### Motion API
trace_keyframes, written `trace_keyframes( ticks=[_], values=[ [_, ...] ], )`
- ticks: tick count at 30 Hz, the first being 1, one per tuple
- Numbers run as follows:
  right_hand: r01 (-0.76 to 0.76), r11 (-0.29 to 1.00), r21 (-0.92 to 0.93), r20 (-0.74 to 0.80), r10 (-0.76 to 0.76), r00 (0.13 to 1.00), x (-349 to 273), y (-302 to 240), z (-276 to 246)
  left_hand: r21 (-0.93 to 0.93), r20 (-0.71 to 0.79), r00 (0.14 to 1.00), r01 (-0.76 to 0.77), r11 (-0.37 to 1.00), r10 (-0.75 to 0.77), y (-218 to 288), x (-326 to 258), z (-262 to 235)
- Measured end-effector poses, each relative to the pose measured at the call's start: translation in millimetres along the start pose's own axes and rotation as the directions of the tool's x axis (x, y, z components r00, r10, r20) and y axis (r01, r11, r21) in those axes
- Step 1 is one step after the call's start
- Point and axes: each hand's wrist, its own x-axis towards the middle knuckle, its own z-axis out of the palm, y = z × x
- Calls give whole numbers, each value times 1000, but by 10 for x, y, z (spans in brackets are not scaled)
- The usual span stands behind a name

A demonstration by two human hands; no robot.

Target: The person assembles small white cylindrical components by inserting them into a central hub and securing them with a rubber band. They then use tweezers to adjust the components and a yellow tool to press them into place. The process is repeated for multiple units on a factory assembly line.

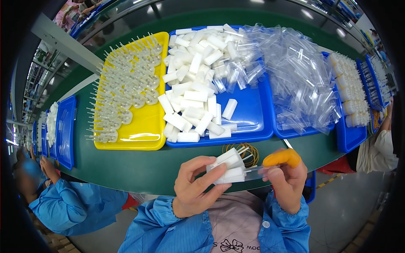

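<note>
Just above the near edge of the green table [139, 168], close to the person's chest, both hands meet around a small bundle of white plastic pieces [228, 168]. The left hand [196, 185] is closed on the bundle, thumb on top and fingers curled underneath — several white blocks are stacked side by side in its grip. Their long axes run roughly left to right, tilted a little upward toward the right, and thin white pins stick out of their right ends toward the far right. The right hand [287, 179], wearing an orange finger cot [282, 158] on the forefinger, pinches a clear plastic sleeve [261, 170] that lies along the same line, its open end pointing left at the bundle and touching it.

On the table just behind the bundle lies a loop of yellow rubber bands [249, 152]. Farther back stand three trays in a row: a yellow tray [147, 130] of translucent pieces with thin pins, a blue tray [249, 122] heaped with loose white blocks, and beside it another blue tray [295, 133] piled with clear sleeves. To the right, a further blue tray [352, 139] carries rows of white pieces standing upright. A co-worker in a blue sleeve [71, 206] sits at the left — another person is at the far right edge.
</note>
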Motion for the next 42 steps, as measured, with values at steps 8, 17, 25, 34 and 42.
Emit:
trace_keyframes(
  ticks=[8, 17, 25, 34, 42],
  values=[
    [38, 998, -54, -18, -39, 999, -51, 31, -13, 28, -50, 998, 38, 999, -37, 37, 27, 16],
    [182, 955, -235, -53, -200, 978, -75, 53, 39, -82, 5, 1000, 7, 997, -7, 42, 38, 12],
    [83, 964, -252, -70, -103, 992, -45, 64, 34, -53, 40, 999, -16, 998, 18, 18, -15, 31],
    [37, 980, -195, 72, -23, 997, 31, 91, 0, -27, 15, 999, -39, 999, 39, -27, -42, 85],
    [280, 863, -420, 66, -278, 958, 50, 35, -7, -554, 65, 935, 324, 767, -348, 65, 49, 157]
  ],
)
